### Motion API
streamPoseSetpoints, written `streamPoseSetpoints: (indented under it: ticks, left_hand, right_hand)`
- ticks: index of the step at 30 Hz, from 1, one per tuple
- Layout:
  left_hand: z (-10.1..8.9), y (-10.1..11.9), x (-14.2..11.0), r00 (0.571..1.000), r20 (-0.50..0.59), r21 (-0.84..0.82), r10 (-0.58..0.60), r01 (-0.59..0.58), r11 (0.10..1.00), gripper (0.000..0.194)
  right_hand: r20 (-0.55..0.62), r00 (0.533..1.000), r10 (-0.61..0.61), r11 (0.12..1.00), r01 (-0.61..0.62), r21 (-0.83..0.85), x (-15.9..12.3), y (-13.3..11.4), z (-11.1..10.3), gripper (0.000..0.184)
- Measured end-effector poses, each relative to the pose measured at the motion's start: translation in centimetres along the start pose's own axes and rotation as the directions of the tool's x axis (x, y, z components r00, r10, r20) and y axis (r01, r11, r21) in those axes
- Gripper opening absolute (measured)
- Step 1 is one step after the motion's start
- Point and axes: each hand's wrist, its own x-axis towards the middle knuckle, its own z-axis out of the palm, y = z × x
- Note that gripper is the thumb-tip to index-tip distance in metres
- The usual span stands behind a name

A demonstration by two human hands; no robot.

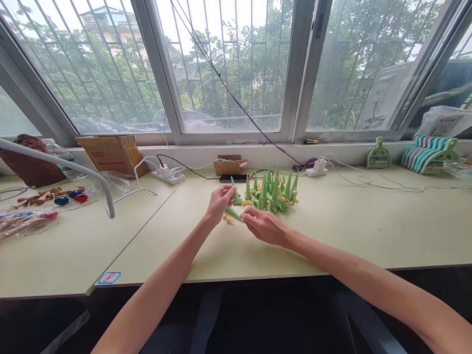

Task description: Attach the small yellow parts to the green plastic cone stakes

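Note:
Pinched together, the fingertips of my left hand grip a green pointed cone that stands nearly upright. My right hand is just to the right and nearer me, its fingers curled and closed; whatever they hold, if anything, is hidden. Beside its fingertips another green cone lies on its side on the table. Small yellow pieces lie just below that cone. Behind my right hand stands a cluster of upright green cones, with yellow pieces attached at or lying near their bases.
A black phone and a small open cardboard box sit behind the cones. Power strips and cables run along the window side. A white metal bar reaches over the left table. Green dustpan-like items stand far right.

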Motion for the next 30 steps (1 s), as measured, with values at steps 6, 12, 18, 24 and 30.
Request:
streamPoseSetpoints:
  ticks: [6,12,18,24,30]
  left_hand:
    - [0.5,0.5,-0.8,0.973,0.222,0.090,-0.070,0.050,0.995,0.039]
    - [0.5,0.2,-1.1,0.948,0.315,0.180,-0.052,-0.006,0.984,0.038]
    - [0.5,0.4,-1.4,0.913,0.402,0.242,-0.073,-0.029,0.970,0.036]
    - [0.7,1.1,-1.7,0.885,0.443,0.285,-0.144,0.013,0.958,0.040]
    - [1.1,1.2,-1.9,0.921,0.368,0.329,-0.127,-0.002,0.944,0.040]
  right_hand:
    - [-0.138,0.988,0.067,0.978,-0.037,0.208,-1.8,0.5,0.0,0.025]
    - [-0.234,0.950,0.208,0.923,-0.111,0.368,-1.1,-0.5,0.3,0.022]
    - [-0.263,0.923,0.279,0.895,-0.151,0.420,-1.1,-0.4,0.2,0.018]
    - [-0.310,0.884,0.351,0.853,-0.165,0.496,-1.1,0.1,0.5,0.014]
    - [-0.295,0.879,0.375,0.825,-0.171,0.539,-1.1,0.0,0.5,0.014]
